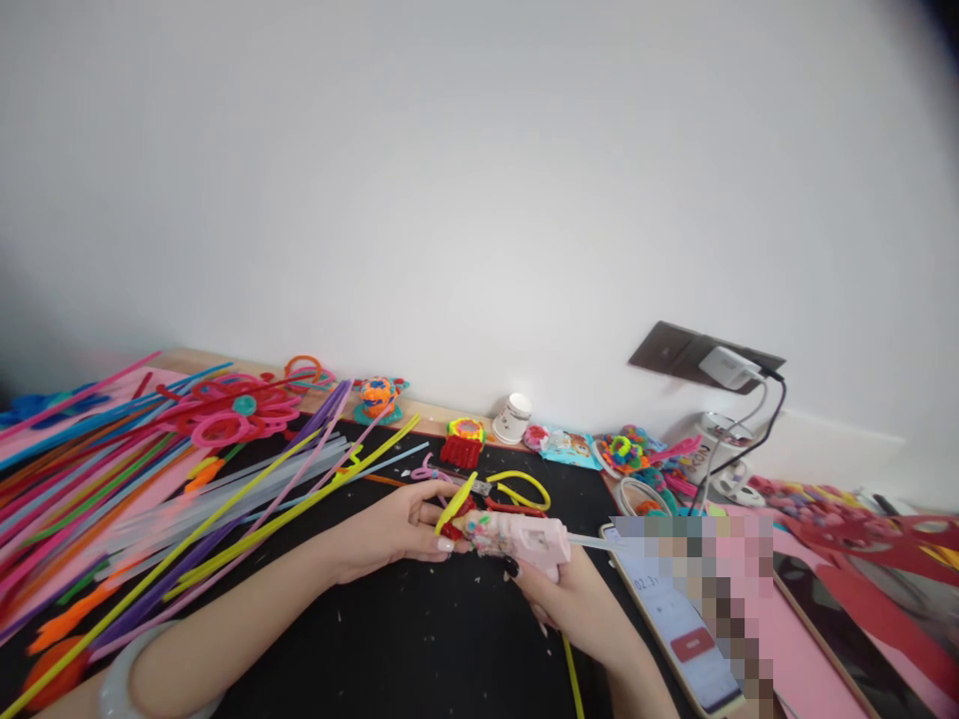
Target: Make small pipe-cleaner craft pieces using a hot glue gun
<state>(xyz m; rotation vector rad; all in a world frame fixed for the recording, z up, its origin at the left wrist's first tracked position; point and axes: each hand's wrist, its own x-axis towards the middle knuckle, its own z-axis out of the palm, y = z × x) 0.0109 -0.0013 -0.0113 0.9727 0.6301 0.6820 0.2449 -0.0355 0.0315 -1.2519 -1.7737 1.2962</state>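
From the head view, the only one, I see the person's left hand pinching a small red piece with a yellow strip between thumb and fingers, on the near side of the paper cup and a little to its left. The right hand is wrapped round a pink glue gun, nearer the person than the cup and slightly right of it; the trigger is hidden, so I can't tell whether it's pressed. The gun's long axis runs nearly level, side to side, its nozzle pointing left at the red piece, its glue stick jutting out rightward. I'd judge the step in hand is gluing; the next move calls for a steady pinch and a careful squeeze, fingertips clear of the tip.
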